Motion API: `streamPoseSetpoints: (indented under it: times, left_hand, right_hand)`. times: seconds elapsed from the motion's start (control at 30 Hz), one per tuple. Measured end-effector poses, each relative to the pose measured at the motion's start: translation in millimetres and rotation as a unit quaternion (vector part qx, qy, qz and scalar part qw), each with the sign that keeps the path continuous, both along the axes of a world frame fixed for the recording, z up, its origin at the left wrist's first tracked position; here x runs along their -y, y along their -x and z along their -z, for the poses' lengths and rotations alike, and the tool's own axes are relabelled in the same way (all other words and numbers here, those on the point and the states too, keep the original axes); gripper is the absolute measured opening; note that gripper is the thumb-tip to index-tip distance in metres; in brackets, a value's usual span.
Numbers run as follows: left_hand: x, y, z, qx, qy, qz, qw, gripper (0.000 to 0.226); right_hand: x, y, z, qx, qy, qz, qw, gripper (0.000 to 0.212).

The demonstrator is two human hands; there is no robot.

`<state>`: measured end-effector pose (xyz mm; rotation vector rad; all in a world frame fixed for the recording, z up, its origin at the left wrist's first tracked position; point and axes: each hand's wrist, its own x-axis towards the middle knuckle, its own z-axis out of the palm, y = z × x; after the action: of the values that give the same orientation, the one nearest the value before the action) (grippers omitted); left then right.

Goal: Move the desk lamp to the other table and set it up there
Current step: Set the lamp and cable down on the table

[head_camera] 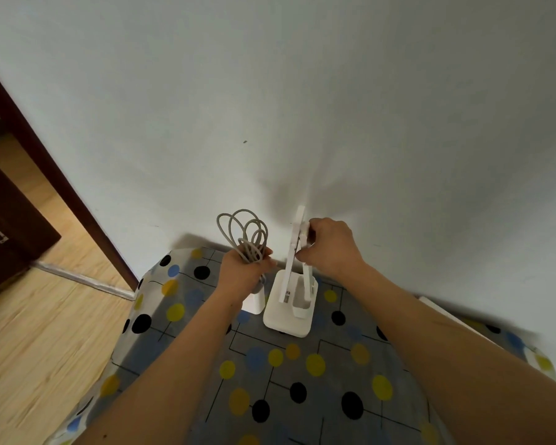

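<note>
Two hands are reaching over the far end of a table (302, 380) draped in a spotted cloth. The left hand (244, 271) is curling tight around a bundled grey cable (244, 232), its loops sticking up above the fist and a white plug block (256, 301) showing just beneath the wrist. Just beside it, the right hand (329, 248) is gripping the folded upright arm of the desk lamp (291, 303), whose white base is lying below both hands, close to the wall (302, 107) beyond the knuckles. Left of the left forearm, the cloth edge is dropping away to wooden floor (45, 332) stretching toward a dark door frame (61, 187).
</note>
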<state>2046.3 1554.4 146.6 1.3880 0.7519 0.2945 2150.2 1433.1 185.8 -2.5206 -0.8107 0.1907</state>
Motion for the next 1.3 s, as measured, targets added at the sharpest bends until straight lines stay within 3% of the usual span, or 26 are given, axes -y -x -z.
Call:
streamPoseSetpoints:
  times: [0.5, 0.7, 0.77, 0.9, 1.17, 1.3]
  left_hand:
    - [-2.6, 17.5, 7.5, 0.020, -0.012, 0.023, 0.999, 0.016]
    - [0.7, 27.4, 2.5, 0.039, -0.031, 0.043, 0.998, 0.017]
    - [0.7, 34.3, 0.0, 0.040, -0.037, 0.119, 0.991, 0.017]
    - [16.4, 41.8, -2.5, -0.004, -0.079, 0.316, 0.946, 0.014]
    - [81.5, 17.2, 7.4, 0.039, -0.085, 0.380, 0.920, 0.017]
    - [116.0, 2.2, 21.7, 0.028, -0.066, 0.330, 0.941, 0.018]
  right_hand:
    - [5.5, 8.2, 1.2, 0.018, 0.015, 0.032, 0.999, 0.021]
    - [15.4, 14.2, -0.5, -0.014, 0.016, 0.065, 0.998, 0.053]
    - [26.0, 17.6, -1.5, -0.028, 0.014, 0.081, 0.996, 0.058]
    - [58.2, 32.4, -0.1, -0.061, 0.005, 0.098, 0.993, 0.042]
    - [128.5, 67.5, 9.5, -0.092, -0.054, 0.163, 0.981, 0.024]
    - [165.9, 75.8, 20.8, -0.109, -0.087, 0.196, 0.971, 0.020]
